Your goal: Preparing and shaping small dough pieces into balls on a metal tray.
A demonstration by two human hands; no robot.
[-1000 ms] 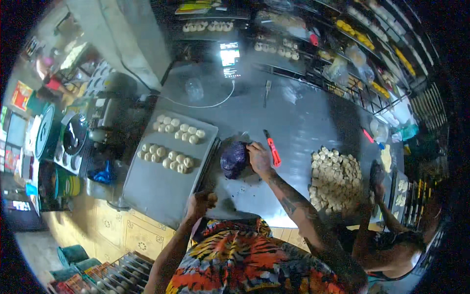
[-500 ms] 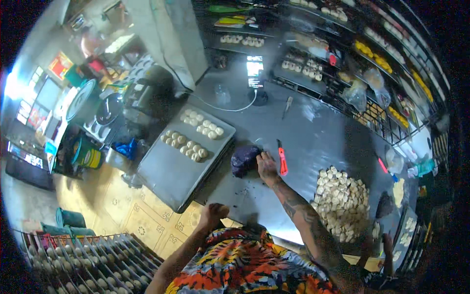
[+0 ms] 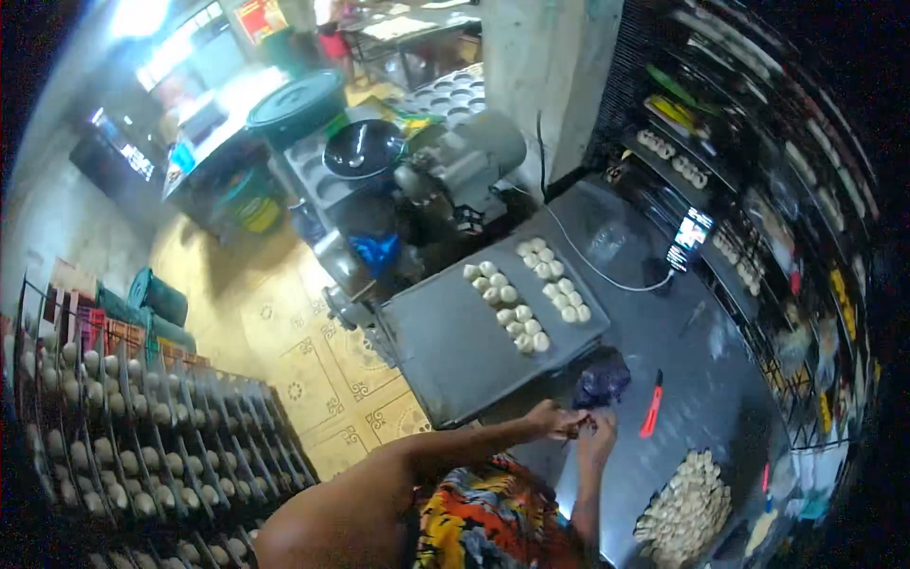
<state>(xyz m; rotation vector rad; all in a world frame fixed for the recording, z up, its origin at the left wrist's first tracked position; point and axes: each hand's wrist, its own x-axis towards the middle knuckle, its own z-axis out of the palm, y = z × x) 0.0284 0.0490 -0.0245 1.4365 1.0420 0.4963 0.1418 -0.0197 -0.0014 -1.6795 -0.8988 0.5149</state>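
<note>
My left hand (image 3: 553, 419) and my right hand (image 3: 595, 438) meet just on the near side of a dark purple lump of paste or dough (image 3: 603, 377). The fingers of both are closed and pressed together around something small and dark that I cannot make out. Right of the lump lies a red-handled knife (image 3: 652, 410) on the grey table. A metal tray (image 3: 445, 332) to the left carries several rows of round white dough balls (image 3: 507, 305). Nearer, on the right, a heap of small pale dough pieces (image 3: 690, 512) rests on the table.
A phone (image 3: 689, 237) with a lit screen stands at the table's back, its white cable running left. Shelves (image 3: 806, 218) of trays line the right. Machinery (image 3: 455, 171) stands behind the metal tray. A rack of dough balls (image 3: 133, 446) fills the lower left. Someone stands far back.
My view has swung left. My left hand has come across from near my body to meet my right hand, which has drawn back from the purple lump.
</note>
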